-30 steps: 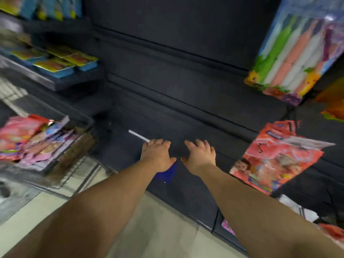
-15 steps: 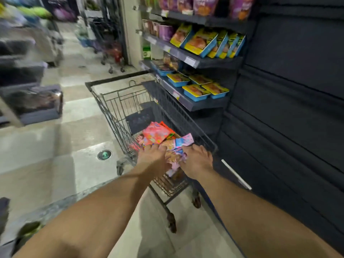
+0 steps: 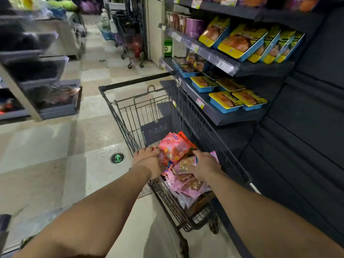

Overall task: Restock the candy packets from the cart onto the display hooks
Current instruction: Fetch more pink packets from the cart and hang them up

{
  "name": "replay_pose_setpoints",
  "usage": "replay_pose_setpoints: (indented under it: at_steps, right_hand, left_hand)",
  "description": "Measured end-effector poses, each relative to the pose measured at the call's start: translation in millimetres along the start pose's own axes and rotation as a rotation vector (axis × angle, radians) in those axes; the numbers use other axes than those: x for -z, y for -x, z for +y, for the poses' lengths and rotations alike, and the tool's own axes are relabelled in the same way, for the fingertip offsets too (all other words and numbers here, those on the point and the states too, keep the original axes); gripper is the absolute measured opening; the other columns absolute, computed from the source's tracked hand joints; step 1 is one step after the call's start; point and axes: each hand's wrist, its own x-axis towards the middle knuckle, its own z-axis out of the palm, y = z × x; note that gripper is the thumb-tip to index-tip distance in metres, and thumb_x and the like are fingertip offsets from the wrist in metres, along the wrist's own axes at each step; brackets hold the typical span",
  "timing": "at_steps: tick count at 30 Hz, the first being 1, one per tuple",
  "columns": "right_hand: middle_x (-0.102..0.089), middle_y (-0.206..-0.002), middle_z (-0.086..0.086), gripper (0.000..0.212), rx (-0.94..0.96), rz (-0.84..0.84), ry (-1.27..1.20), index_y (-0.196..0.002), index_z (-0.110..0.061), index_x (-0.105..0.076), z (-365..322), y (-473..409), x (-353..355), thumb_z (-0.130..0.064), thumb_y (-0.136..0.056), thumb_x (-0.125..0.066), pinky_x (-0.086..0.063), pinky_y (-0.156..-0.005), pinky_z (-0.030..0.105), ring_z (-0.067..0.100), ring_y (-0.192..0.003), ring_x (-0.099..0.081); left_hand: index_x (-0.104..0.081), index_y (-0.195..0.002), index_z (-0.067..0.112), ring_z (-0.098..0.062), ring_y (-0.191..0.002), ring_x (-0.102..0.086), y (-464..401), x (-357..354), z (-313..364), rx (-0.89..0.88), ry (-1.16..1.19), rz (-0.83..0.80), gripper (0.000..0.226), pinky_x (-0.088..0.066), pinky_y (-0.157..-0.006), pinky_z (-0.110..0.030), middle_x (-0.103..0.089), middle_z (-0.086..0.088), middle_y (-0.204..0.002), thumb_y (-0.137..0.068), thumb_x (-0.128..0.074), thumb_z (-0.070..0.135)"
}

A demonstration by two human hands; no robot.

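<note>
Both hands reach into the near end of the wire shopping cart (image 3: 130,116). The left hand (image 3: 148,161) grasps the near left edge of a red-orange candy packet (image 3: 176,147), fingers curled onto it; the right hand (image 3: 205,163) lies on the heap just beside that packet, its fingers bent down among the wrappers — whether it grips one I cannot tell. The red-orange packet lies on top of the heap, tilted up toward the far end of the basket. Under it lie pink candy packets (image 3: 188,180), piled against the near wall of the cart and spilling toward its right side. The far half of the basket holds only a dark flap panel (image 3: 156,131). The cart stands against a dark shelving unit (image 3: 232,116) on its right, whose lower shelf carries blue-and-yellow trays (image 3: 237,100) — more of them stand tilted on the shelf above.
</note>
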Motion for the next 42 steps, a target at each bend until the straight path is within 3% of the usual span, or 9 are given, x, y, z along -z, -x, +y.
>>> replay_pose_setpoints:
  at_steps: [12, 18, 21, 26, 29, 32, 35, 39, 42]
  right_hand:
    - [-0.045, -0.146, 0.01, 0.062, -0.11, -0.067, -0.178, -0.15, -0.027, -0.033, 9.5, -124.3, 6.0, -0.041, -0.094, -0.056, -0.044, -0.105, 0.043, 0.031, -0.13, -0.046]
    - [-0.054, -0.14, 0.008, 0.049, -0.276, -0.083, -0.435, -0.142, -0.012, -0.048, -0.7, -193.3, -19.6, -0.024, -0.096, -0.062, -0.04, -0.1, 0.03, 0.028, -0.128, -0.051]
    - [-0.063, -0.126, 0.01, 0.043, -0.423, -0.07, -0.533, -0.137, -0.009, -0.052, -8.9, -230.0, -37.3, -0.018, -0.096, -0.063, -0.043, -0.095, 0.033, 0.029, -0.118, -0.058]
    - [-0.055, -0.087, -0.003, 0.043, -0.668, -0.003, -0.707, -0.132, -0.006, -0.053, -9.4, -282.3, -86.5, -0.018, -0.093, -0.066, -0.038, -0.076, 0.025, 0.019, -0.091, -0.051]
    - [-0.061, -0.104, 0.008, 0.054, -0.792, -0.007, -0.829, -0.142, -0.01, -0.045, -9.9, -299.4, -112.8, -0.023, -0.094, -0.066, -0.038, -0.057, 0.02, 0.018, -0.083, -0.051]
    - [-0.053, -0.08, 0.0, 0.06, -0.891, 0.016, -0.945, -0.143, -0.014, -0.041, -6.4, -316.8, -141.8, -0.021, -0.091, -0.069, -0.033, -0.044, 0.021, 0.014, -0.057, -0.046]
    - [-0.057, -0.104, 0.003, 0.057, -0.907, 0.01, -1.073, -0.141, -0.015, -0.042, -6.9, -333.0, -153.9, -0.019, -0.091, -0.07, -0.038, -0.049, 0.017, 0.013, -0.07, -0.051]
    - [-0.064, -0.12, 0.003, 0.057, -0.934, 0.029, -1.233, -0.138, -0.02, -0.044, -9.8, -349.9, -159.0, -0.02, -0.089, -0.072, -0.047, -0.067, 0.018, 0.013, -0.089, -0.06]
    - [-0.069, -0.088, -0.003, 0.046, -0.99, 0.073, -1.243, -0.121, -0.018, -0.06, -10.5, -349.4, -163.4, -0.031, -0.081, -0.079, -0.045, -0.059, 0.021, 0.007, -0.065, -0.057]
  left_hand:
    - [-0.042, -0.144, 0.025, -0.03, -0.134, -0.043, -152.6, -14.1, -17.2, 0.055, 0.036, -0.171, 0.068, -0.034, -0.113, -0.047, -0.05, -0.007, -0.141, -0.086, -0.065, 0.05]
    - [-0.055, -0.128, 0.025, -0.013, -0.086, -0.064, -256.8, -51.7, -49.6, 0.116, 0.572, -0.377, 0.047, -0.057, -0.078, -0.031, -0.064, 0.003, -0.105, -0.086, -0.074, 0.03]
    - [-0.053, -0.139, 0.021, -0.013, -0.082, -0.063, -305.5, -66.8, -65.9, 0.098, 0.608, -0.485, 0.058, -0.056, -0.065, -0.025, -0.068, -0.001, -0.107, -0.086, -0.076, 0.027]
    - [-0.065, -0.106, 0.017, -0.006, -0.055, -0.054, -370.3, -91.1, -79.3, 0.06, 0.575, -0.546, 0.022, -0.045, -0.049, -0.016, -0.057, 0.008, -0.069, -0.087, -0.075, 0.022]
    - [-0.066, -0.119, 0.013, -0.004, -0.058, -0.054, -390.7, -112.8, -81.7, 0.018, 0.559, -0.606, 0.031, -0.041, -0.046, -0.015, -0.061, 0.003, -0.078, -0.089, -0.072, 0.018]
    - [-0.063, -0.126, 0.015, -0.007, -0.063, -0.059, -402.4, -131.1, -83.7, 0.032, 0.552, -0.674, 0.04, -0.045, -0.048, -0.018, -0.063, 0.003, -0.082, -0.088, -0.073, 0.019]
    - [-0.061, -0.125, 0.02, -0.006, -0.07, -0.061, -412.3, -148.3, -84.4, 0.057, 0.573, -0.716, 0.04, -0.042, -0.043, -0.013, -0.066, 0.006, -0.086, -0.088, -0.074, 0.03]
    - [-0.063, -0.125, 0.023, -0.016, -0.095, -0.065, -422.4, -158.4, -79.5, 0.102, 0.599, -0.725, 0.05, -0.048, -0.063, -0.023, -0.07, -0.001, -0.113, -0.087, -0.067, 0.056]
    - [-0.057, -0.136, 0.016, -0.025, -0.111, -0.064, -431.8, -158.7, -78.7, 0.186, 0.587, -0.647, 0.044, -0.054, -0.079, -0.028, -0.064, -0.011, -0.13, -0.099, -0.056, 0.041]
